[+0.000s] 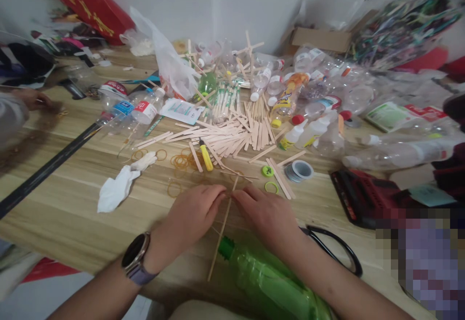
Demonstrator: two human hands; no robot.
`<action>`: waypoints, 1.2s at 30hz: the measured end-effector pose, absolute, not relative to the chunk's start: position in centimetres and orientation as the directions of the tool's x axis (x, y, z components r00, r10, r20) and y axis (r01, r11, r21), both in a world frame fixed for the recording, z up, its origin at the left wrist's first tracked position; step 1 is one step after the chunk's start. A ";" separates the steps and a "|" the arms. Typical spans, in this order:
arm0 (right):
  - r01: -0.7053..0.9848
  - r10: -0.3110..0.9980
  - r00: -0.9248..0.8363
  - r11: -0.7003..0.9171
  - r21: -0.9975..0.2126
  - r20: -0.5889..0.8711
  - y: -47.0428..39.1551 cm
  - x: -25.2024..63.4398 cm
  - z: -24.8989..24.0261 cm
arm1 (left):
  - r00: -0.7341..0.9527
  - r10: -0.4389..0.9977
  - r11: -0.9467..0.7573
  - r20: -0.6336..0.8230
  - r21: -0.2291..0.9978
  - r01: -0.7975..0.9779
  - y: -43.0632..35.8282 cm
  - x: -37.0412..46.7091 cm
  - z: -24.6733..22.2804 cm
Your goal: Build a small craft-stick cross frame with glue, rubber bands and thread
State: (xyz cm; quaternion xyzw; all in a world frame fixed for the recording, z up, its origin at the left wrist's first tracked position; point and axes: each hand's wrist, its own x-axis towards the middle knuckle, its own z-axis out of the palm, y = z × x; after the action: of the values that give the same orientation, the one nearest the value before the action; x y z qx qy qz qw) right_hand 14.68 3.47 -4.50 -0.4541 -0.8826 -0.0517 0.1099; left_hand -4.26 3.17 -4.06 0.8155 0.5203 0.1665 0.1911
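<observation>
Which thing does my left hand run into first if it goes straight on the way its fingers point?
Your left hand would likely meet the thin wooden stick first, with the right hand just beyond. The fingertips are too blurred to tell whether they already touch.

A red banner [90,5] with gold markings slants across the upper left of the frame, and a cardboard box [321,39] sits at the upper right. Another person's hand [34,100] rests by the left edge, above a slanting black bar [54,166]. Crumpled white tissue [116,189] lies left of centre; a dark red and black device [358,199] lies at the right.
</observation>
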 end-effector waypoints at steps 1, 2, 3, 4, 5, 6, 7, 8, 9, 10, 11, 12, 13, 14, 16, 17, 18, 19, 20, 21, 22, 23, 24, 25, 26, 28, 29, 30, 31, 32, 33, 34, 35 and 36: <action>0.814 0.790 -0.562 0.581 -0.007 0.247 3.5 14.7 -4.6 | 0.394 0.915 -0.381 0.081 0.489 0.785 3.2 -4.3 -4.0; 0.814 0.789 -0.561 0.581 -0.006 0.252 3.5 14.7 -4.6 | 0.395 0.914 -0.389 0.097 0.490 0.780 3.1 -4.4 -3.9; 0.814 0.788 -0.560 0.580 -0.006 0.256 3.5 14.7 -4.6 | 0.405 0.907 -0.408 0.119 0.490 0.770 3.1 -4.4 -3.8; 0.814 0.787 -0.560 0.581 -0.006 0.259 3.5 14.7 -4.6 | 0.423 0.895 -0.435 0.144 0.493 0.753 3.0 -4.5 -3.6; 0.812 0.784 -0.563 0.584 -0.005 0.261 3.5 14.7 -4.6 | 0.447 0.879 -0.466 0.167 0.502 0.729 3.0 -4.5 -3.4; 0.809 0.781 -0.567 0.588 -0.003 0.263 3.5 14.7 -4.5 | 0.473 0.860 -0.498 0.190 0.514 0.699 2.9 -4.6 -3.2; 0.805 0.776 -0.572 0.593 0.001 0.264 3.4 14.7 -4.4 | 0.497 0.843 -0.523 0.205 0.528 0.669 2.8 -4.6 -2.9; 0.800 0.771 -0.580 0.600 0.005 0.264 3.4 14.7 -4.3 | 0.517 0.829 -0.542 0.214 0.541 0.643 2.8 -4.6 -2.7; 0.794 0.765 -0.588 0.607 0.010 0.264 3.4 14.7 -4.2 | 0.533 0.818 -0.554 0.217 0.550 0.625 2.8 -4.6 -2.5; 0.789 0.759 -0.596 0.615 0.015 0.262 3.4 14.7 -4.1 | 0.544 0.810 -0.563 0.220 0.554 0.613 2.7 -4.6 -2.4; 0.784 0.755 -0.602 0.620 0.017 0.260 3.4 14.7 -4.0 | 0.550 0.805 -0.569 0.223 0.556 0.606 2.8 -4.6 -2.3; 0.781 0.752 -0.607 0.624 0.018 0.257 3.4 14.7 -4.0 | 0.551 0.803 -0.571 0.228 0.559 0.601 2.8 -4.5 -2.2; 0.779 0.752 -0.609 0.626 0.017 0.252 3.4 14.7 -3.9 | 0.550 0.802 -0.572 0.234 0.566 0.594 2.8 -4.6 -2.2; 0.779 0.752 -0.611 0.627 0.014 0.248 3.4 14.7 -3.9 | 0.546 0.803 -0.571 0.240 0.575 0.586 2.9 -4.6 -2.2; 0.778 0.754 -0.612 0.628 0.007 0.239 3.4 14.7 -3.9 | 0.540 0.805 -0.565 0.247 0.595 0.571 3.0 -4.6 -2.3; 0.777 0.755 -0.612 0.629 0.002 0.235 3.4 14.7 -3.9 | 0.539 0.806 -0.562 0.246 0.603 0.565 3.1 -4.7 -2.4; 0.776 0.756 -0.613 0.630 -0.004 0.231 3.4 14.7 -4.0 | 0.536 0.807 -0.559 0.246 0.610 0.562 3.1 -4.7 -2.5; 0.775 0.756 -0.612 0.631 -0.012 0.230 3.4 14.6 -4.0 | 0.531 0.811 -0.554 0.246 0.614 0.562 3.2 -4.7 -2.6; 0.775 0.757 -0.611 0.632 -0.021 0.230 3.5 14.6 -4.1 | 0.523 0.817 -0.547 0.244 0.617 0.566 3.3 -4.7 -2.7; 0.775 0.759 -0.609 0.631 -0.031 0.230 3.5 14.6 -4.2 | 0.514 0.822 -0.541 0.244 0.617 0.571 3.4 -4.8 -2.8; 0.774 0.760 -0.607 0.632 -0.043 0.231 3.5 14.6 -4.3 | 0.507 0.828 -0.533 0.240 0.616 0.580 3.5 -4.8 -3.0; 0.773 0.761 -0.605 0.632 -0.055 0.233 3.5 14.6 -4.4 | 0.502 0.831 -0.530 0.239 0.612 0.587 3.6 -4.8 -3.1; 0.772 0.762 -0.603 0.632 -0.068 0.236 3.5 14.6 -4.5 | 0.501 0.833 -0.528 0.234 0.607 0.594 3.7 -4.8 -3.2; 0.771 0.763 -0.600 0.632 -0.080 0.239 3.6 14.6 -4.7 | 0.503 0.833 -0.528 0.230 0.602 0.599 3.8 -4.8 -3.3; 0.770 0.764 -0.598 0.632 -0.092 0.244 3.6 14.6 -4.8 | 0.508 0.832 -0.529 0.223 0.595 0.605 3.9 -4.8 -3.5; 0.765 0.763 -0.595 0.634 -0.114 0.252 3.7 14.6 -5.1 | 0.515 0.832 -0.527 0.205 0.581 0.621 4.0 -4.8 -3.6; 0.763 0.763 -0.594 0.635 -0.123 0.255 3.7 14.6 -5.2 | 0.517 0.833 -0.525 0.196 0.573 0.629 4.0 -4.9 -3.6; 0.759 0.761 -0.595 0.638 -0.131 0.257 3.7 14.7 -5.3 | 0.518 0.835 -0.521 0.185 0.567 0.638 4.1 -4.9 -3.6; 0.755 0.760 -0.597 0.641 -0.140 0.257 3.7 14.7 -5.4 | 0.517 0.837 -0.519 0.179 0.561 0.645 4.1 -5.0 -3.6; 0.750 0.758 -0.600 0.644 -0.150 0.256 3.7 14.7 -5.4 | 0.517 0.839 -0.513 0.168 0.558 0.652 4.1 -5.0 -3.6; 0.745 0.757 -0.603 0.647 -0.161 0.253 3.7 14.7 -5.4 | 0.518 0.842 -0.506 0.152 0.557 0.659 4.2 -5.1 -3.5; 0.740 0.756 -0.605 0.650 -0.173 0.250 3.7 14.8 -5.4 | 0.520 0.845 -0.494 0.128 0.559 0.666 4.2 -5.1 -3.4; 0.735 0.755 -0.608 0.653 -0.184 0.246 3.7 14.8 -5.3 | 0.523 0.847 -0.482 0.100 0.561 0.673 4.2 -5.2 -3.3; 0.731 0.754 -0.611 0.654 -0.195 0.243 3.6 14.8 -5.3 | 0.529 0.845 -0.472 0.073 0.567 0.676 4.3 -5.2 -3.2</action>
State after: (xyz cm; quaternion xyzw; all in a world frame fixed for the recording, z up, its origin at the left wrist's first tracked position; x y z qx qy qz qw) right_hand 14.76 3.64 -5.29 -0.4140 -0.8966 0.0382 0.1529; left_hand -5.22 4.27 -3.21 0.8399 0.4527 0.1745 0.2433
